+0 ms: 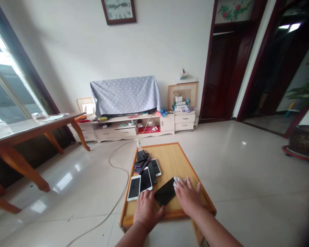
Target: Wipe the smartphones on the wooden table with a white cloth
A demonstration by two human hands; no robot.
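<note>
Cloth [178,180], perhaps tissue, mostly hidden under right hand [188,199].

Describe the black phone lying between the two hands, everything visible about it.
The black phone is a flat, glossy dark slab with a blank screen, lying face up and turned diagonally on the low wooden table, near its front edge. The left hand rests flat against its lower left end; the right hand presses a white cloth at its upper right corner. It lies apart from the row of other phones.
</note>
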